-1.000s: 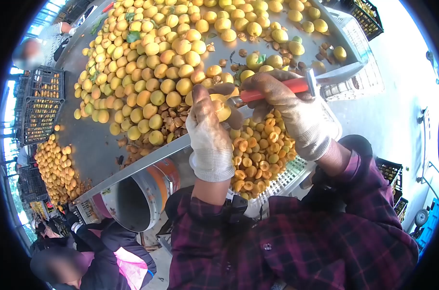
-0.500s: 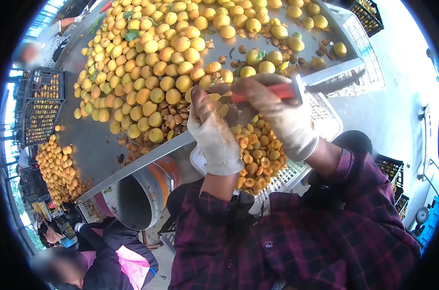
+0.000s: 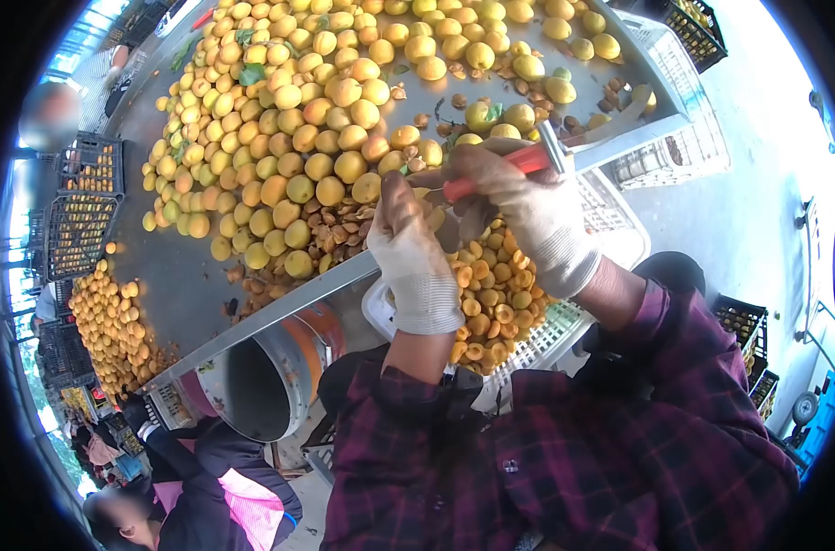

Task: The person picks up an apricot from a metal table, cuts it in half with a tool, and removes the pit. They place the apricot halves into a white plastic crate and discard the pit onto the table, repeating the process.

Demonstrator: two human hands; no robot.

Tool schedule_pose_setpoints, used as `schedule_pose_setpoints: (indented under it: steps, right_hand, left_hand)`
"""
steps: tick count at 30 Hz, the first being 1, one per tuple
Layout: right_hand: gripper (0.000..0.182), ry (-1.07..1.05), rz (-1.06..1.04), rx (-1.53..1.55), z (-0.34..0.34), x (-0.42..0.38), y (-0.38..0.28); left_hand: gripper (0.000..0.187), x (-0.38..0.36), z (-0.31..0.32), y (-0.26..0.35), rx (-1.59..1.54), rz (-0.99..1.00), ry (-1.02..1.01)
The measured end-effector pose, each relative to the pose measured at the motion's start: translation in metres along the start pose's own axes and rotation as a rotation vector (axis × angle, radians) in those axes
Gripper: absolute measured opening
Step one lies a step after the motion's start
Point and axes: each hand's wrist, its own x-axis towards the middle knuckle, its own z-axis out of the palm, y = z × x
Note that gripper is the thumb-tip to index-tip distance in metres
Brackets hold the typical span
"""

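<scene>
My right hand (image 3: 532,207), in a white glove with stained fingers, is closed around the red handle of a knife (image 3: 519,163). The blade points right and up, away from my left hand, over the table's corner. My left hand (image 3: 413,253), gloved too, is closed with an apricot (image 3: 434,217) partly visible between its thumb and fingers. The fingertips of both hands meet, which hides most of that fruit. Below them, opened apricot halves (image 3: 491,298) fill a white plastic crate (image 3: 553,332). Whole apricots (image 3: 289,174) lie heaped on the metal table beyond.
The metal table's raised rim (image 3: 280,303) runs below my left hand. Apricot pits (image 3: 339,225) lie beside the heap. A large bucket (image 3: 252,386) stands under the edge. Black crates (image 3: 85,216) are at left. A co-worker (image 3: 225,487) sits at lower left; another person stands at upper left.
The knife's blade has tilted upward as my right hand turned. My left hand has shifted slightly right. The lower-left co-worker's head has moved right and down.
</scene>
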Motion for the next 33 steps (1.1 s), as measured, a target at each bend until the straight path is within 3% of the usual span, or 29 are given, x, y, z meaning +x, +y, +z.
schedule_pose_setpoints:
  steps: [1, 3, 5, 6, 8, 9, 11, 12, 13, 16, 18, 19, 21, 22, 24, 25, 26, 29, 30, 31, 33]
  right_hand:
    - [0.028, 0.0, 0.0, -0.002, -0.001, 0.001, -0.001]
    - [0.029, -0.014, 0.149, 0.064, -0.007, 0.006, -0.003]
    - [0.029, 0.001, 0.227, 0.302, -0.013, 0.011, 0.002]
    - [0.03, 0.052, 0.307, 0.385, -0.012, 0.013, 0.008]
    - [0.032, 0.107, 0.384, 0.47, -0.013, 0.013, 0.008]
    - [0.03, 0.062, 0.317, 0.365, -0.015, 0.011, 0.004]
    - [0.027, 0.047, 0.157, 0.193, -0.011, 0.001, -0.008]
    - [0.026, 0.023, 0.047, 0.089, -0.008, -0.004, -0.003]
    - [0.025, -0.002, -0.064, -0.015, -0.006, -0.005, 0.0]
    - [0.025, 0.001, 0.143, 0.128, -0.007, -0.005, -0.011]
    - [0.023, -0.007, 0.39, 0.318, -0.011, 0.004, -0.009]
    - [0.035, 0.022, 0.496, 0.427, -0.009, 0.007, -0.004]
    - [0.036, 0.299, 0.599, 0.518, 0.003, 0.013, -0.004]
    - [0.036, 0.302, 0.597, 0.518, -0.004, 0.014, -0.001]
    - [0.024, -0.038, 0.6, 0.71, -0.025, 0.012, 0.008]
    - [0.024, -0.029, 0.601, 0.716, -0.029, 0.013, 0.009]
    - [0.022, -0.055, 0.659, 0.796, -0.031, 0.014, 0.01]
    - [0.021, -0.085, 0.714, 0.882, -0.036, 0.016, 0.017]
    - [0.021, -0.02, 0.682, 0.823, -0.033, 0.015, 0.013]
    - [0.021, 0.041, 0.648, 0.761, -0.031, 0.014, 0.01]
    - [0.021, 0.089, 0.635, 0.79, -0.026, 0.012, 0.01]
  left_hand:
    - [0.027, 0.001, 0.0, -0.005, 0.052, 0.099, 0.058]
    - [0.028, 0.002, -0.007, -0.009, 0.056, 0.082, 0.02]
    - [0.037, 0.005, -0.013, -0.014, 0.044, 0.244, -0.146]
    - [0.037, 0.007, -0.016, -0.011, 0.05, 0.24, -0.153]
    - [0.033, 0.012, -0.021, -0.003, 0.072, -0.018, -0.311]
    - [0.033, 0.01, -0.018, -0.006, 0.073, -0.021, -0.312]
    - [0.034, 0.003, -0.007, -0.011, 0.192, 0.281, -0.247]
    - [0.039, -0.003, -0.005, 0.0, 0.31, 0.032, -0.229]
    - [0.039, -0.002, -0.006, -0.002, 0.31, 0.033, -0.227]
    - [0.037, 0.0, -0.008, -0.007, 0.139, 0.084, -0.265]
    - [0.035, 0.001, -0.001, -0.01, -0.041, 0.112, -0.124]
    - [0.035, 0.004, -0.002, -0.012, -0.037, 0.11, -0.123]
    - [0.04, 0.011, -0.007, -0.017, 0.206, 0.19, -0.105]
    - [0.047, 0.014, -0.008, -0.018, 0.233, 0.307, -0.193]
    - [0.038, 0.008, -0.001, -0.011, 0.199, 0.315, -0.253]
    - [0.029, 0.003, 0.004, -0.003, 0.167, 0.324, -0.308]
    - [0.03, 0.001, 0.004, 0.002, 0.139, 0.188, -0.328]
    - [0.029, 0.01, 0.0, -0.01, 0.004, 0.044, -0.228]
    - [0.032, 0.015, 0.0, -0.009, 0.23, 0.258, -0.369]
    - [0.032, 0.012, 0.0, -0.009, 0.231, 0.257, -0.372]
    - [0.051, 0.0, 0.003, -0.001, 0.021, -0.076, -0.438]
